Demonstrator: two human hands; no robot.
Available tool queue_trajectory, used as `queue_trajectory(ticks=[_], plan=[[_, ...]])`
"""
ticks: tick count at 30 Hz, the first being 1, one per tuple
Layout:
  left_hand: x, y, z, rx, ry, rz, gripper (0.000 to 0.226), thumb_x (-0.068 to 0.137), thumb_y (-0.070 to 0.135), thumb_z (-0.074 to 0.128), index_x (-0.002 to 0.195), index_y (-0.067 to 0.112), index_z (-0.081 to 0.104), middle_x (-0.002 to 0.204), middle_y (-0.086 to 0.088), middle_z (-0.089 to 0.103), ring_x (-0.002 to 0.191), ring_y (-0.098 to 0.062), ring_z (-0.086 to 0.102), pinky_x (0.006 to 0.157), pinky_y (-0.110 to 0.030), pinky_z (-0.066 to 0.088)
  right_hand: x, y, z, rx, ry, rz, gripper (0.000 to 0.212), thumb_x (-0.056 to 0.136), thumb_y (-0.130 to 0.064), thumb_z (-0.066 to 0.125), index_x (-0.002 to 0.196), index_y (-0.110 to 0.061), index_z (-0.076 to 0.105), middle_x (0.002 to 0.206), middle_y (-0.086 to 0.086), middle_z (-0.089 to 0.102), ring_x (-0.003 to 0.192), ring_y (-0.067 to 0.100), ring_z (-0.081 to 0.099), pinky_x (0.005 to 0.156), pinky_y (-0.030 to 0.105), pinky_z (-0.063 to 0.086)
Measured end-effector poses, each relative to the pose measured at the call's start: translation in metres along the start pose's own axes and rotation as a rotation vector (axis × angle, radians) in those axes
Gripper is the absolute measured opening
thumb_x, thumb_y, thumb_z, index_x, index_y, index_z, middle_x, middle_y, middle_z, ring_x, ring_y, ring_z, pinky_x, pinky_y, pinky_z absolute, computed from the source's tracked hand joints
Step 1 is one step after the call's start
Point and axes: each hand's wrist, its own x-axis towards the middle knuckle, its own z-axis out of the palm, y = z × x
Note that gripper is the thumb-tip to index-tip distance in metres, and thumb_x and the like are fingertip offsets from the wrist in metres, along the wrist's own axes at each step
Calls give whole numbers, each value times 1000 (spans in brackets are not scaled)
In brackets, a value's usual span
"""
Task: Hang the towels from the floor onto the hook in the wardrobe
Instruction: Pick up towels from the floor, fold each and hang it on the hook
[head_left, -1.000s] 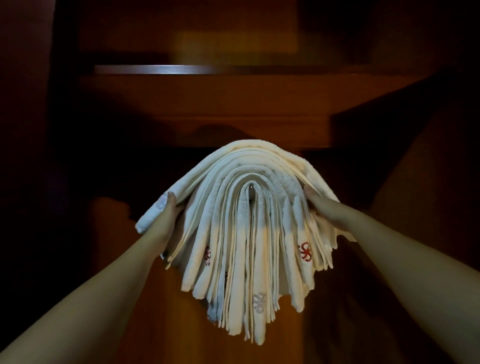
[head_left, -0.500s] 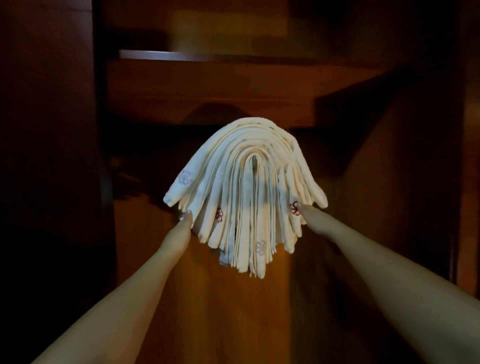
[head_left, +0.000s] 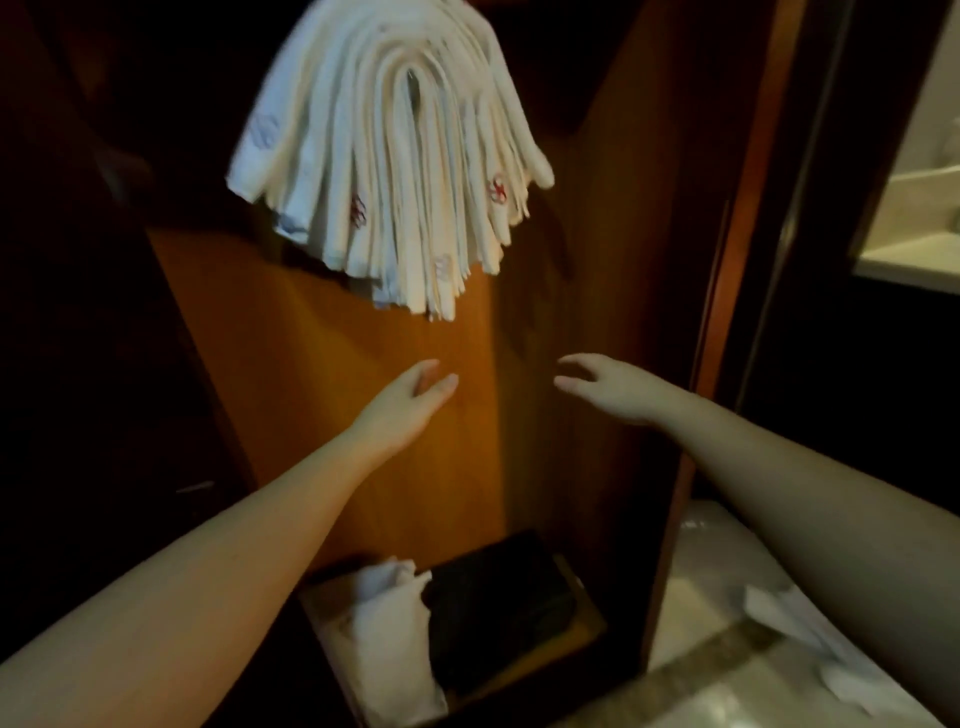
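Note:
A thick bunch of several white towels (head_left: 395, 156) with small red and grey emblems hangs folded over the hook (head_left: 413, 91) inside the dark wooden wardrobe, at the top of the view. Only a sliver of the hook shows between the folds. My left hand (head_left: 402, 405) is below the towels, fingers relaxed, holding nothing. My right hand (head_left: 608, 387) is level with it to the right, fingers loosely bent, also holding nothing. More white cloth (head_left: 810, 629) lies on the pale floor at the lower right, blurred.
The wardrobe's orange wooden back panel (head_left: 322, 374) is behind my hands. On the wardrobe floor sit a crumpled white cloth (head_left: 384, 623) and a dark flat box (head_left: 498, 597). The wardrobe's side wall (head_left: 691, 312) stands at right, a lit room (head_left: 914, 218) beyond it.
Both hands have let go of the hanging towels and dropped well below them. The view has tilted downward, bringing the wardrobe floor and room floor into sight.

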Motion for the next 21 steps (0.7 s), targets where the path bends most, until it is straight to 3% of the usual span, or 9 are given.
queue_trajectory(ticks=[6, 11, 14, 19, 21], plan=[[-20, -34, 116, 138, -192, 35, 70, 95, 61, 52, 155, 36, 26, 161, 7, 32, 146, -17, 33, 109, -37, 32, -89, 95, 47, -80, -126, 88, 68, 97, -60, 51, 155, -30, 33, 164, -4, 28, 144, 19, 38, 116, 38, 35], [-16, -41, 229, 225, -392, -50, 68, 96, 57, 54, 155, 36, 27, 162, 4, 30, 147, -20, 31, 114, -42, 29, -150, 203, 76, -185, -169, 181, 70, 98, -59, 51, 157, -26, 34, 165, -1, 28, 150, 20, 27, 121, 37, 21], [-10, -32, 301, 230, -481, -45, 70, 96, 58, 53, 155, 29, 30, 161, 0, 32, 146, -20, 34, 108, -33, 30, -180, 273, 85, -83, -181, 290, 70, 98, -51, 57, 156, -18, 35, 163, 5, 32, 149, 23, 30, 118, 32, 21], [5, 5, 424, 212, -587, -127, 71, 93, 64, 54, 153, 34, 33, 158, 4, 36, 139, -17, 41, 93, -31, 34, -227, 381, 76, 58, -183, 474, 68, 96, -49, 60, 152, -16, 41, 158, 7, 40, 141, 27, 42, 117, 42, 34], [13, 19, 471, 195, -634, -147, 67, 94, 60, 55, 153, 33, 35, 158, 4, 38, 140, -18, 40, 93, -32, 33, -248, 419, 74, 123, -163, 552, 65, 96, -48, 60, 151, -16, 43, 157, 6, 42, 141, 25, 43, 114, 34, 31]])
